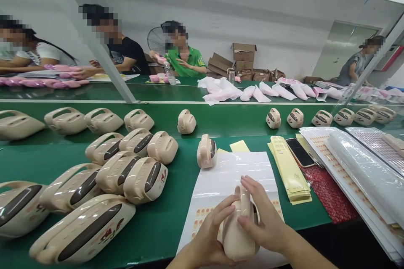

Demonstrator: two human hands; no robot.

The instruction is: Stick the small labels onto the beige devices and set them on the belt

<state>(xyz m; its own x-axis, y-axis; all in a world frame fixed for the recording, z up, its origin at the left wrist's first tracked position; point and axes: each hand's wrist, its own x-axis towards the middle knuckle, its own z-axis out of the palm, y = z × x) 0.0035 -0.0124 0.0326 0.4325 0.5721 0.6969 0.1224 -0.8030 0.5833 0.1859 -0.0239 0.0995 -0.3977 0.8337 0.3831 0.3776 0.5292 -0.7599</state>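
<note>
My left hand [210, 231] and my right hand [263, 216] both grip one beige plastic casing [236, 235], held upright low in the head view. The right fingers lie over its top and handle; the left thumb and fingers press its left side. Under it lies a white sticker sheet [233, 174] with small orange labels. Another beige casing [206, 151] stands alone just beyond that sheet.
Several finished beige casings [126, 172] crowd the green bench at left. More stand on the green conveyor [227, 119]. Yellow strips [288, 168], a black phone [299, 152] and label sheets [362, 168] lie at right. Other people work across the belt.
</note>
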